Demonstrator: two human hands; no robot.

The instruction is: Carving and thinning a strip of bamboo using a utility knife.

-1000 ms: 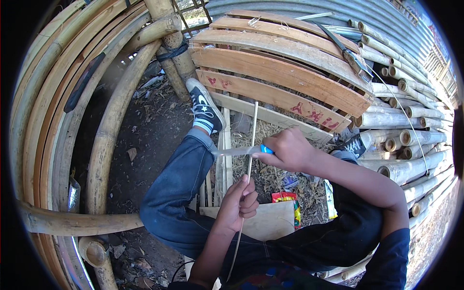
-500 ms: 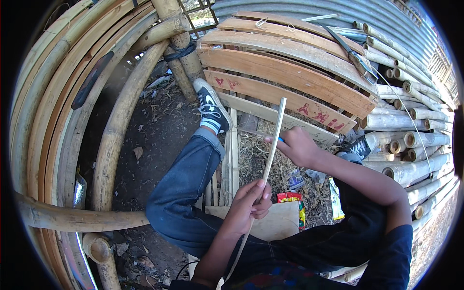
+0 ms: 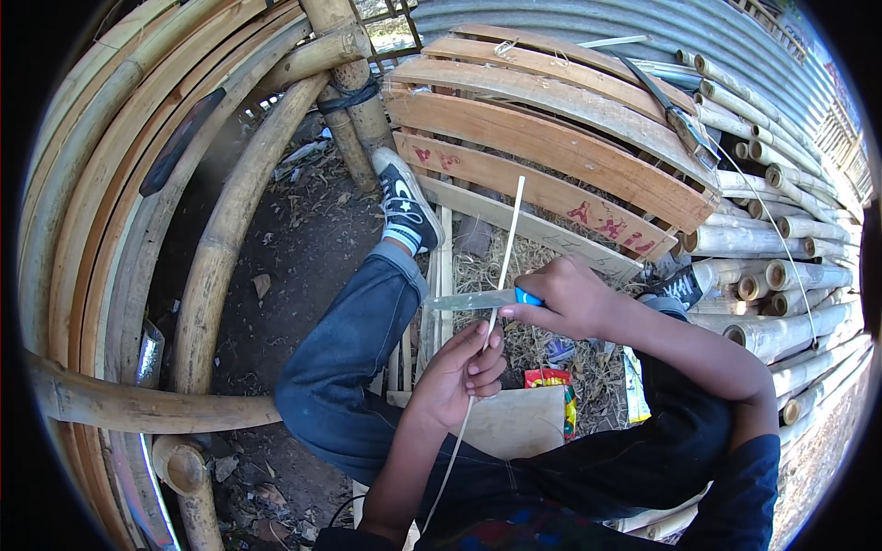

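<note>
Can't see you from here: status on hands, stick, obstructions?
Left hand gripping stick. Right hand holding knife. Knife across stick, beyond left hand. Nothing seen blocking knife.

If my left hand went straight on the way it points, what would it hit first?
Probably the knife blade, which crosses just ahead of the left hand, though depth is unclear here.

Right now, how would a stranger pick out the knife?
Find the big wooden slats at the top, then the right hand below them. The knife juts leftward from that hand, across a thin pale strip. Unlike the strip, it has a flat grey blade and blue on its handle.
</note>
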